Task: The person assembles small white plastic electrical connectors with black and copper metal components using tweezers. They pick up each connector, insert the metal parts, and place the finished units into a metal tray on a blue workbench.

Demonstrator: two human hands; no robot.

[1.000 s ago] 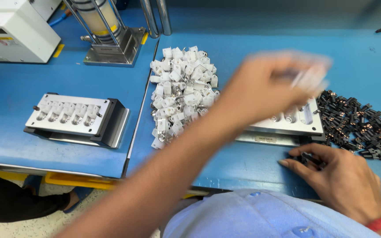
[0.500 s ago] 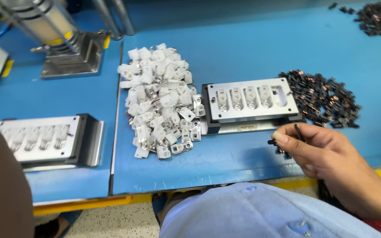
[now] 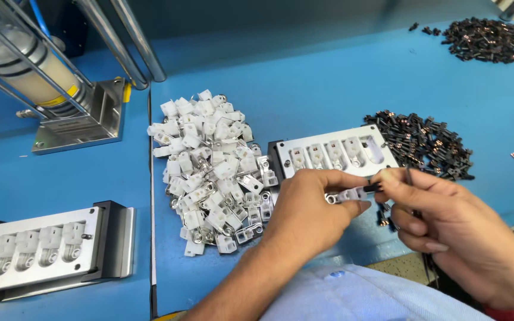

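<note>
Hands [image 3: 310, 208] [image 3: 453, 226]: two; fixtures [image 3: 334, 154]: two; black heaps [image 3: 423, 142]: apparently two.

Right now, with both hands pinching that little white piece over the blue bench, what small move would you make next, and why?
Probably press the small black part home into the end of the white piece. The left hand pinches the white piece and the right hand holds the black part against its end. They meet in front of the metal tray, which shows an open slot on its right.

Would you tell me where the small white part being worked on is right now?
In the head view, the small white part sits low and right of centre, pinched between the left hand and right hand, just below the slotted metal fixture.
</note>
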